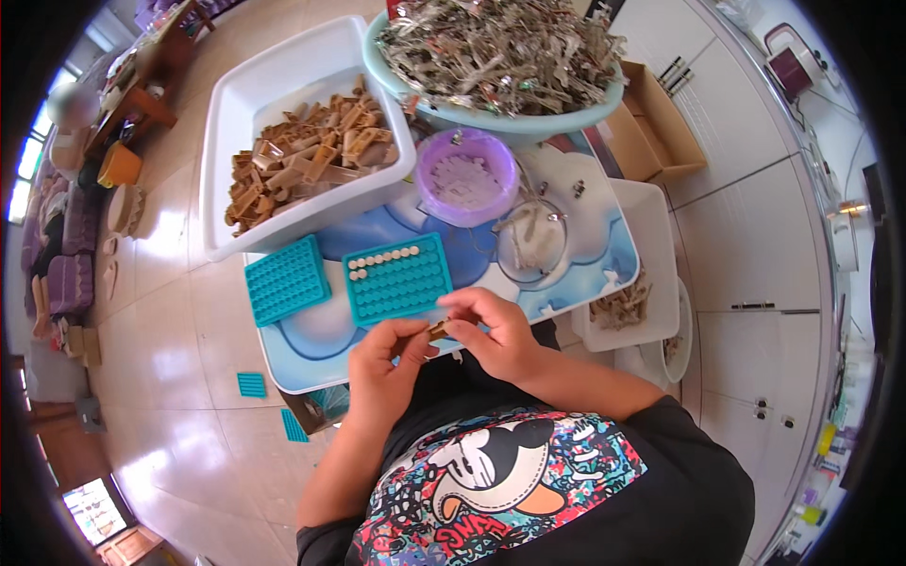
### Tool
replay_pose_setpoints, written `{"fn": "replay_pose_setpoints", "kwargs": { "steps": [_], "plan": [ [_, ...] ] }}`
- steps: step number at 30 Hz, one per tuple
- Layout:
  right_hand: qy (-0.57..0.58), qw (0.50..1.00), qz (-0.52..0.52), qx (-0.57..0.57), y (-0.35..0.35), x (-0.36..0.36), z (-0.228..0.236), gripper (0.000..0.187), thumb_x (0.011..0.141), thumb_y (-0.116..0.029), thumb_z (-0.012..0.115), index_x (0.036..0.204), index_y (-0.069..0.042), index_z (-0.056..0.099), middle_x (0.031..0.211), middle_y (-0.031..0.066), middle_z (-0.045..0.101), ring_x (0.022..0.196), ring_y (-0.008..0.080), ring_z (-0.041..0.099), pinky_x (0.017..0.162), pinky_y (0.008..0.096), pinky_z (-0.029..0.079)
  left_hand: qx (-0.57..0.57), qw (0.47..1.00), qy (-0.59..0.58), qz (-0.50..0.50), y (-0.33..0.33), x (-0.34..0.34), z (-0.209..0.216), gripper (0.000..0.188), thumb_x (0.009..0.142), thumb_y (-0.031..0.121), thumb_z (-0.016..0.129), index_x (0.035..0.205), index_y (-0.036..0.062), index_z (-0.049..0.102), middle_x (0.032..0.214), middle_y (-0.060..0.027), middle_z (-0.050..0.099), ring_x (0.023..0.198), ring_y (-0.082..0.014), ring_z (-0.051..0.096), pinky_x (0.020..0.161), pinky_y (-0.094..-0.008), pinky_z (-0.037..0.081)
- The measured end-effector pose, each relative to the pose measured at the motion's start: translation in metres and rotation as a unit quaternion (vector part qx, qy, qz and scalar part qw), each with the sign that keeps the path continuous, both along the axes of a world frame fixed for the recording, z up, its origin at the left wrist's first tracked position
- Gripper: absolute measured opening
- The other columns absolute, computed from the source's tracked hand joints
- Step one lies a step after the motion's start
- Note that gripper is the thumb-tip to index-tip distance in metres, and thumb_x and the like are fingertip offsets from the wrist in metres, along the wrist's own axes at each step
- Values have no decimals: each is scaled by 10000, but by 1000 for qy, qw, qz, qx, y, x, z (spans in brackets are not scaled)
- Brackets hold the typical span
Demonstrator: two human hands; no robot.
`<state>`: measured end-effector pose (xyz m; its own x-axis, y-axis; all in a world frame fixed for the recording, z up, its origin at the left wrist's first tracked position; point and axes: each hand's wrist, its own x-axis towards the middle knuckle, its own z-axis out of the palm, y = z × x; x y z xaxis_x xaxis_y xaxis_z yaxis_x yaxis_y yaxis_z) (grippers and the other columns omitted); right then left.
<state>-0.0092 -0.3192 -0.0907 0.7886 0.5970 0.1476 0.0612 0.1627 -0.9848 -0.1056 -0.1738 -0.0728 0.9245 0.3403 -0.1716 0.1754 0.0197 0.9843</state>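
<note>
Close in front of my body, at the near edge of a blue-and-white table (311,373), both hands meet. My left hand (385,366) is closed, its thumb and fingers pinching a small brown plastic piece (437,331). My right hand (493,332) is closed on the same piece from the other side; most of it is hidden by fingers. Just beyond them lies a teal tray (401,300) with rows of round pockets. Several white round pieces (385,257) fill part of its far rows. To its left sits another teal tray (286,283), which looks stacked.
A white tub (215,179) of brown plastic pieces stands far left. Beside it, a pale green basin (528,121) heaps with silvery strips. A purple-lined bowl (427,193) holds whitish bits. Right of the table are a white bin (656,212) and a cardboard box (661,141).
</note>
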Motion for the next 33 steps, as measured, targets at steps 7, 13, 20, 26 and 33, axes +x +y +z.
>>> {"fn": "replay_pose_setpoints", "kwargs": {
  "steps": [7, 13, 20, 26, 33],
  "plan": [
    [-172, 978, 77, -86, -17, 5, -15, 117, 856, -102, 622, 951, -34, 632, 794, 98, 596, 676, 217, 596, 616, 300, 460, -421, 899, 106, -65, -4, -4, -25, 127, 914, 122, 562, 983, 18, 537, 948, -121, 637, 802, -200, 654, 717, -302, 547],
    [-205, 939, -165, -222, -60, 36, -16, 258, 799, -205, 702, 959, -25, 609, 796, 61, 563, 670, 184, 551, 586, 290, 440, -544, 824, 99, -121, -5, -5, -41, 285, 919, 153, 562, 1157, -1, 536, 1010, -113, 637, 873, -197, 654, 774, -307, 549],
    [-354, 810, -178, -432, -85, 67, -22, 258, 769, -185, 729, 926, -29, 595, 803, 42, 563, 657, 135, 526, 593, 262, 442, -529, 834, 95, -128, -8, -1, -43, 330, 934, 161, 534, 1211, -16, 511, 1067, -97, 611, 939, -187, 630, 831, -310, 518],
    [-143, 925, -274, -220, -82, 75, -9, 171, 779, -120, 710, 871, -20, 606, 774, 47, 570, 657, 133, 547, 578, 253, 434, -495, 858, 64, -125, -9, -4, -35, 321, 929, 167, 535, 1198, -7, 518, 1090, -118, 605, 939, -202, 626, 822, -326, 515],
    [-315, 917, -191, -152, -80, 58, 38, 171, 747, 12, 690, 904, -33, 639, 817, 53, 592, 673, 146, 560, 592, 252, 439, -259, 955, -35, -141, -12, -6, 12, 356, 911, 270, 570, 1151, 8, 553, 1176, -152, 568, 1055, -219, 574, 921, -339, 427]
  ]
}}
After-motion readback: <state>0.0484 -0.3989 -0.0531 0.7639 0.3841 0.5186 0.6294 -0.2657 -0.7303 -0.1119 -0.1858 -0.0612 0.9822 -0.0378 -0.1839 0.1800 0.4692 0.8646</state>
